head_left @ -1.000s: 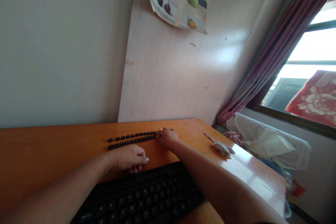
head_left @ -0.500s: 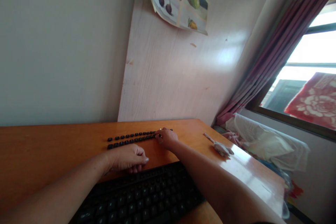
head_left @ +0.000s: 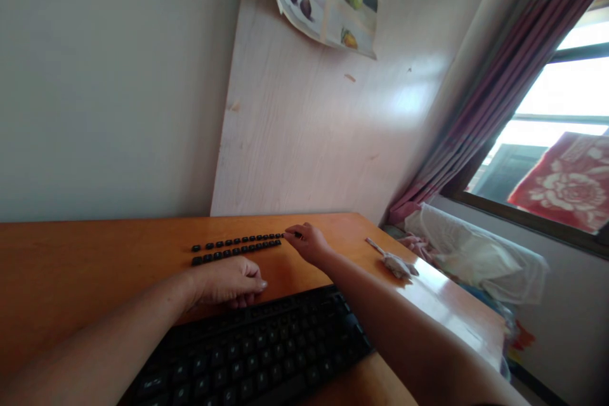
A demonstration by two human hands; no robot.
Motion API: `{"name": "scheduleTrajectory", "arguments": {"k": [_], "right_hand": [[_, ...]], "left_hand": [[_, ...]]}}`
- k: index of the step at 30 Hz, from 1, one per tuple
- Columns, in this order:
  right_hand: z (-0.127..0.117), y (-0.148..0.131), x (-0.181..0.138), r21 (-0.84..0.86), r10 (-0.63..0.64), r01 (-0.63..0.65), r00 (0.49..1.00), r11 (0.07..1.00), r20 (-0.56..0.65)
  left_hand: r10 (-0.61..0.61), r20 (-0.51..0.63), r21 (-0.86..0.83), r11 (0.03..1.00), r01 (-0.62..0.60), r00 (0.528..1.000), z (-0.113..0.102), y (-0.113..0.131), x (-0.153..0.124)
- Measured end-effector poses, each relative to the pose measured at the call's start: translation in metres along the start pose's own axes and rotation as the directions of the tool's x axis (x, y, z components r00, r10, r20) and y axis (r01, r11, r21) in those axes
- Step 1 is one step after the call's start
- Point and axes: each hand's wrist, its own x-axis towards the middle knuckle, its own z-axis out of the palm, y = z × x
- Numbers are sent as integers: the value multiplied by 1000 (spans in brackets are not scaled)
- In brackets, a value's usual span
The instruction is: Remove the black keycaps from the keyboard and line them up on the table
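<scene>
Right hand at the end of the keycap rows

Two rows of loose black keycaps point(head_left: 236, 251) lie on the orange-brown wooden table point(head_left: 95, 260), ahead of the left hand and stretching toward the right hand point(head_left: 307, 243). The right hand is at the right end of the far row, its fingers bent and bunched; a dark bit shows at the fingers (another keycap, by its look), but I cannot tell whether they are clamped on it.

The left hand point(head_left: 233, 280) rests nearer, just in front of the near row, loosely curled with the thumb by the bent fingers. Its underside is hidden, so I cannot tell whether they grip anything.

Close behind the left hand, a black computer keyboard point(head_left: 266, 342) sits at a slant, its frame holding rows of pale-marked keys; the right forearm covers part of its right side. Farther right lies a small grey object point(head_left: 397, 265) with a thin tail. Beyond the table, a translucent white sheet point(head_left: 476, 260) drapes over a pale bundle, its contents unclear.
</scene>
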Motion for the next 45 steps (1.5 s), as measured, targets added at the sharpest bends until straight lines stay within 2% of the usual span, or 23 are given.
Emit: {"name": "scheduleTrajectory", "arguments": {"k": [4, 6, 8, 9, 11, 14, 17, 29, 45], "right_hand": [[-25, -10, -21, 153, 3, 5, 999, 988, -54], [-37, -15, -38, 258, 55, -42, 998, 965, -44], [-47, -21, -58, 530, 187, -190, 980, 826, 60], [-51, -24, -67, 616, 211, -237, 970, 751, 116], [-58, -30, -84, 703, 205, -287, 958, 650, 202], [-63, -39, -101, 733, 186, -322, 946, 599, 264], [-64, -47, -110, 707, 198, -336, 941, 623, 273], [-58, -54, -127, 432, 218, -268, 962, 861, 162], [-40, -63, -133, 157, 139, -147, 988, 977, 64]], "left_hand": [[-1, 2, -14, 1000, 2, 1000, 1, -1, 1], [-8, 3, -21, 1000, 8, 1000, 1, 0, 0], [-5, 3, -22, 1000, 5, 1000, 1, 2, -2], [-2, 3, -20, 1000, 2, 1000, 1, 3, -3], [6, 3, -16, 1000, -6, 1000, 1, 4, -4], [12, 14, -8, 1000, -12, 1000, 0, 4, -4], [4, 20, -2, 1000, -4, 1000, 0, 5, -4], [9, 2, 30, 1000, -9, 1000, 2, 9, -8], [26, 5, 138, 990, -27, 1000, 1, 10, -8]]}}
